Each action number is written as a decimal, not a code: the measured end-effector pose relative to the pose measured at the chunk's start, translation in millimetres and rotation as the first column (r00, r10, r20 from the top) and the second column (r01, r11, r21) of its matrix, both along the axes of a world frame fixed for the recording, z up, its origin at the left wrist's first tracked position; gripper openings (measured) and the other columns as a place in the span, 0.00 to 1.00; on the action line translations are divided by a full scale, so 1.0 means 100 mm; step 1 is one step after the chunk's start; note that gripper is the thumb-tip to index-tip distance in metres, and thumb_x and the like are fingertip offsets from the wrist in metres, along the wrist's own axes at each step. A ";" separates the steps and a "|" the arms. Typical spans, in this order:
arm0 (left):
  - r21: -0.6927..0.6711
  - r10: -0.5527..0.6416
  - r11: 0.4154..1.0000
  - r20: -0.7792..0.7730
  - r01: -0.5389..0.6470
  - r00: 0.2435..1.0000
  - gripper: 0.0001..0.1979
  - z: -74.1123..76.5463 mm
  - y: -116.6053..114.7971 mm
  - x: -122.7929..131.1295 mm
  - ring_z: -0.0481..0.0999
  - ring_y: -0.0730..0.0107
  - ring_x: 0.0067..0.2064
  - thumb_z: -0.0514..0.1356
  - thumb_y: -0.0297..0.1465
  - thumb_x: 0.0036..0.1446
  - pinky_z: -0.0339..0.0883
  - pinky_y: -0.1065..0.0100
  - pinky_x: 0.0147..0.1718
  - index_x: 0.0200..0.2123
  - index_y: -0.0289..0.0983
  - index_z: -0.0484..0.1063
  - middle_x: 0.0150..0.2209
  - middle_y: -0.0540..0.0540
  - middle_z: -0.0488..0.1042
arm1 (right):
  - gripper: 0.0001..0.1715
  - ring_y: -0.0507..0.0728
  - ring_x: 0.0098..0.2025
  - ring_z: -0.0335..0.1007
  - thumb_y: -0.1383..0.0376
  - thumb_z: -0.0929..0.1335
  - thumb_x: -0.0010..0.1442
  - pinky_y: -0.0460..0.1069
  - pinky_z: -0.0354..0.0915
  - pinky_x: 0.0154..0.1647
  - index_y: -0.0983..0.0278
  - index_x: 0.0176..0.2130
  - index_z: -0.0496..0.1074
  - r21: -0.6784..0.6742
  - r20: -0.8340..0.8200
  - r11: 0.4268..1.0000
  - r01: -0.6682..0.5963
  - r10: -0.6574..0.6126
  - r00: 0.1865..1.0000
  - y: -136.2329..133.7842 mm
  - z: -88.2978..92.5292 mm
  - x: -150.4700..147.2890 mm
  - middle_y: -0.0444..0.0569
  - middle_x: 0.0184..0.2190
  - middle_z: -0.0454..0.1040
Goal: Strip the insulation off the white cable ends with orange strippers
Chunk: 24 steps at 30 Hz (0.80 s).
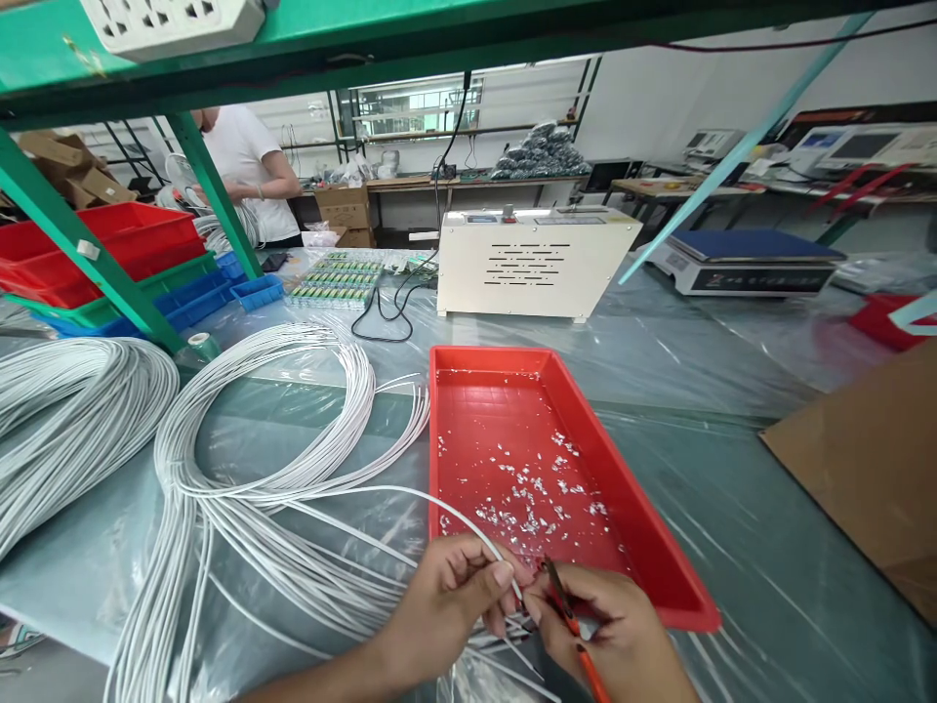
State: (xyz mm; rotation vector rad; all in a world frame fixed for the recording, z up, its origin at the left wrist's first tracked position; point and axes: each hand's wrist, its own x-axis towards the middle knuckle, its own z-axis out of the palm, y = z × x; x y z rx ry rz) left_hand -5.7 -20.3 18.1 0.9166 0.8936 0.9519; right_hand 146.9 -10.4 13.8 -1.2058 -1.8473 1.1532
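My left hand [468, 591] pinches a white cable [458, 516] near its end, between thumb and fingers. That cable arcs over the tray's near left edge from a large coil of white cables [256, 459]. In my right hand [611, 625] are orange-handled wire cutters [582, 649], their dark jaws pointing up and away. Its thumb and finger meet at the cable's end, close to the left fingertips; the exact contact there is hidden. Just beyond both hands lies a red tray [644, 517] with small silvery scraps [531, 488] scattered on its bottom. Loose cable ends pass beneath my hands.
Another cable coil [73, 420] lies at far left, near stacked red, green and blue bins [109, 254]. Behind the tray stand a cream machine [538, 259] and a scale [739, 262]. Cardboard [871, 469] is at right. A person [253, 171] stands behind the green frame [88, 244].
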 end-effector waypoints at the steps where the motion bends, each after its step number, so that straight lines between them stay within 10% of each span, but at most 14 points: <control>1: -0.007 -0.011 1.000 0.023 0.011 1.000 0.19 0.01 0.00 0.00 0.61 0.78 0.20 0.57 0.43 0.49 0.57 0.74 0.21 0.29 0.30 0.72 0.21 0.48 0.66 | 0.09 0.50 0.18 0.56 0.67 0.66 0.46 0.43 0.57 0.20 0.66 0.17 0.67 -0.045 -0.039 0.999 -0.002 0.000 0.999 0.01 -0.01 0.00 0.42 0.14 0.62; 8: -0.030 -0.062 0.997 0.134 0.067 0.989 0.17 0.06 0.01 -0.03 0.63 0.80 0.19 0.58 0.40 0.50 0.56 0.75 0.21 0.30 0.29 0.73 0.23 0.47 0.67 | 0.14 0.46 0.12 0.50 0.59 0.68 0.46 0.42 0.49 0.13 0.67 0.19 0.65 -0.384 -0.241 0.921 -0.065 -0.032 0.970 0.03 -0.10 -0.01 0.40 0.12 0.59; 12: -0.066 0.021 0.998 0.142 -0.011 0.990 0.15 0.00 0.01 -0.03 0.63 0.80 0.19 0.59 0.38 0.49 0.55 0.76 0.20 0.30 0.29 0.74 0.22 0.47 0.69 | 0.09 0.53 0.22 0.65 0.63 0.65 0.50 0.45 0.61 0.22 0.67 0.26 0.71 -0.043 -0.012 0.993 0.112 -0.113 0.994 0.07 -0.12 0.07 0.47 0.20 0.69; 17: -0.134 0.125 0.985 0.121 -0.109 0.985 0.13 -0.03 0.01 -0.02 0.61 0.81 0.18 0.62 0.36 0.47 0.54 0.76 0.21 0.27 0.29 0.74 0.20 0.47 0.69 | 0.10 0.56 0.22 0.67 0.61 0.63 0.50 0.46 0.58 0.20 0.62 0.29 0.71 0.441 0.440 0.875 0.198 -0.403 0.802 0.15 -0.19 0.21 0.47 0.21 0.72; 20: -0.178 0.131 0.979 0.164 -0.101 0.978 0.13 0.00 0.02 0.00 0.62 0.82 0.19 0.62 0.36 0.47 0.54 0.76 0.21 0.28 0.29 0.75 0.22 0.47 0.70 | 0.11 0.54 0.17 0.61 0.60 0.63 0.51 0.45 0.53 0.17 0.62 0.21 0.66 0.482 0.472 0.848 0.222 -0.464 0.749 0.16 -0.18 0.22 0.44 0.15 0.67; 24: -0.244 0.155 0.965 0.245 -0.094 0.957 0.14 0.01 0.04 0.03 0.62 0.82 0.19 0.62 0.35 0.47 0.55 0.76 0.21 0.35 0.30 0.75 0.23 0.47 0.69 | 0.11 0.53 0.24 0.67 0.61 0.63 0.54 0.44 0.63 0.26 0.64 0.27 0.69 0.293 0.079 0.909 0.297 -0.333 0.940 0.08 -0.09 0.13 0.46 0.21 0.71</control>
